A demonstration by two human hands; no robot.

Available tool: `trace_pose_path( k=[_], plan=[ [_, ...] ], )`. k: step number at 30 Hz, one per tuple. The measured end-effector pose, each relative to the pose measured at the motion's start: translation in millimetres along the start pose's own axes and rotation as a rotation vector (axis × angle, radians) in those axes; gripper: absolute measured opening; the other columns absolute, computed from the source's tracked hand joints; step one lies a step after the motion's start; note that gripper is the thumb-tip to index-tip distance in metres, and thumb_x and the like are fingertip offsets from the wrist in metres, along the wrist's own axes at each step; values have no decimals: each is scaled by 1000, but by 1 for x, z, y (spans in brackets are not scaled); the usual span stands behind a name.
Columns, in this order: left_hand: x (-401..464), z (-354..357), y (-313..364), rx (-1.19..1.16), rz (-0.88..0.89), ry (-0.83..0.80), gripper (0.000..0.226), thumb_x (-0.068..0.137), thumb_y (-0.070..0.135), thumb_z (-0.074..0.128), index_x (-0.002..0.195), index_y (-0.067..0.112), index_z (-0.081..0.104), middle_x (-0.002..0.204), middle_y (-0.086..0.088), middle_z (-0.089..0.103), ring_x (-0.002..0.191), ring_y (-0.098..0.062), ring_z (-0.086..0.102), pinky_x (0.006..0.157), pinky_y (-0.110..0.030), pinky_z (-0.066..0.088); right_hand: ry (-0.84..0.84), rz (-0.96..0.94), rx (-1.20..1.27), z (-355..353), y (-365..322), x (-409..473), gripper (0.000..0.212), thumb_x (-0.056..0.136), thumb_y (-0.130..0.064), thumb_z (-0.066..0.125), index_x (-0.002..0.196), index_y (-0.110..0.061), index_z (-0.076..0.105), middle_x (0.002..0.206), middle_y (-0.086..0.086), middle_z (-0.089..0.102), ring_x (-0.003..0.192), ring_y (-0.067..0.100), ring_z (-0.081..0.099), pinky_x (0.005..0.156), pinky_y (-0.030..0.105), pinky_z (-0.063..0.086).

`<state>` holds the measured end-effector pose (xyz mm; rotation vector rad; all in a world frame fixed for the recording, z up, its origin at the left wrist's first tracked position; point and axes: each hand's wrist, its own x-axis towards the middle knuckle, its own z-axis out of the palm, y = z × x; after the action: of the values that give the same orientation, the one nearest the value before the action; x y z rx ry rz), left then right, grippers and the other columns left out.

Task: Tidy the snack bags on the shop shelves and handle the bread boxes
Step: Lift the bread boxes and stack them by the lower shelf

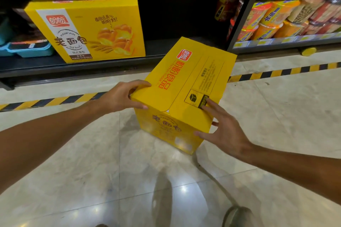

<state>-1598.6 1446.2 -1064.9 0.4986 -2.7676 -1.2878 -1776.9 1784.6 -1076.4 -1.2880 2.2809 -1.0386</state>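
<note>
A: We're looking down a shop aisle here, pale glossy floor (92, 162) underfoot, and a black-and-yellow hazard strip (55, 100) is running along the foot of the dark shelf (73, 67).

B: And right in the middle, the yellow bread box (186, 90) is sitting between both hands, tilted, its flapped top facing us. I can't tell whether its base is resting on the floor or hanging just above it.

A: The left hand (121, 96) is gripping the near left corner, fingers curling over the top edge, thumb underneath on the side face.

B: The right hand (221, 129) is spreading wide over the near right corner, fingers straight, some lying on the top by the little cube mark, thumb pressing the front face. More of a flat clamp than a curl.

A: So the bread-box step is in hand, I'd judge. A second bread box (86, 29) is already standing on the low shelf, with an open gap beside it on the right.

B: The next move is probably calling for a level, two-handed carry into that gap, clearing the shelf lip.

A: Further out, blue trays (27, 49) are lying left of the shelved box, and noodle cups (267, 22) are lining the right-hand rack.
</note>
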Motion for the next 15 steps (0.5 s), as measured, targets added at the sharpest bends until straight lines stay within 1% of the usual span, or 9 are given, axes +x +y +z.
trace_pose_path(
  k=[1, 2, 4, 7, 10, 11, 13, 14, 15],
  plan=[
    [-2, 0, -5, 15, -11, -9, 78, 69, 42, 87, 141, 38, 55, 142, 9, 54, 123, -18, 57, 93, -33, 57, -14, 1, -15, 8, -1, -1, 88, 73, -42, 91, 150, -24, 51, 167, -11, 29, 148, 7, 39, 107, 42, 54],
    [-4, 0, -9, 25, -19, -12, 79, 70, 41, 86, 142, 37, 54, 143, 11, 52, 125, -17, 54, 95, -28, 54, -30, 12, -32, 15, -3, 0, 90, 75, -38, 91, 152, -24, 48, 169, -10, 25, 151, 11, 34, 109, 45, 52],
    [-6, -4, -13, 36, -34, 0, 79, 70, 39, 84, 143, 37, 53, 142, 14, 49, 124, -15, 51, 91, -18, 49, -70, 56, -54, 23, -13, 4, 93, 78, -35, 90, 157, -24, 41, 171, -9, 16, 157, 18, 22, 114, 48, 46],
    [-5, -17, -21, 37, -67, 37, 76, 73, 33, 83, 143, 34, 54, 136, 16, 52, 120, -16, 54, 87, -15, 48, -156, 79, -73, 31, -25, 12, 96, 82, -36, 87, 160, -26, 32, 172, -12, 3, 160, 23, 10, 118, 47, 40],
    [-8, -35, -39, 62, -67, 157, 65, 80, 21, 83, 138, 34, 55, 129, 28, 50, 121, -14, 54, 93, -20, 49, -252, -22, -48, 50, -33, 19, 99, 82, -35, 88, 162, -23, 30, 171, -11, -6, 160, 26, 7, 120, 51, 37],
    [-10, -39, -46, 91, -83, 211, 62, 84, 17, 81, 137, 34, 54, 129, 25, 50, 123, -15, 53, 94, -24, 48, -291, -63, -38, 58, -37, 22, 99, 82, -34, 87, 162, -22, 30, 172, -8, -8, 161, 27, 1, 123, 50, 32],
    [-12, -44, -58, 159, -138, 304, 61, 89, 12, 79, 141, 27, 52, 139, 4, 49, 131, -25, 49, 97, -33, 46, -387, -144, 36, 72, -49, 32, 97, 84, -28, 86, 162, -19, 29, 172, -1, -10, 160, 26, -9, 128, 41, 20],
    [-12, -43, -62, 176, -194, 334, 63, 89, 11, 78, 145, 22, 51, 147, -7, 44, 137, -30, 43, 102, -39, 46, -431, -187, 68, 75, -53, 39, 94, 85, -26, 85, 161, -19, 30, 173, 0, -6, 161, 25, -6, 126, 36, 20],
    [-11, -38, -61, 171, -251, 361, 66, 90, 11, 78, 148, 17, 49, 153, -14, 38, 142, -32, 38, 108, -45, 45, -454, -228, 77, 75, -55, 47, 90, 87, -25, 83, 161, -21, 32, 174, 1, 2, 161, 22, 3, 124, 34, 24]
  ],
)
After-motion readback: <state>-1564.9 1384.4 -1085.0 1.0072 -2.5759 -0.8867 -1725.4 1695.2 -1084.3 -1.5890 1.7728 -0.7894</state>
